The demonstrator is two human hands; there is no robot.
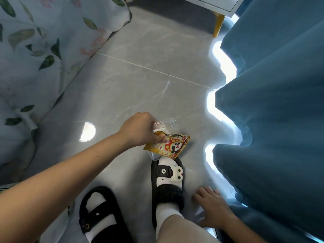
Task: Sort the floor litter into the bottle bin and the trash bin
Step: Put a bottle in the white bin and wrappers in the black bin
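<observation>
My left hand (pixel 140 128) grips a bunch of litter above the grey floor: a yellow snack wrapper (pixel 171 146) with a panda picture and a clear plastic bag (pixel 166 124) bunched with it. The wrapper hangs just above the toe of my right slipper. My right hand (pixel 211 206) reaches low at the lower right, fingers spread and relaxed near the floor beside the blue curtain, holding nothing. No bin is in view.
A bed with a floral cover (pixel 35 58) fills the left side. A blue curtain (pixel 271 102) hangs along the right, with bright light under its hem. My feet in black slippers (pixel 167 183) stand on the tiled floor (pixel 140 85). A white table with a yellow leg (pixel 218 25) stands at the top.
</observation>
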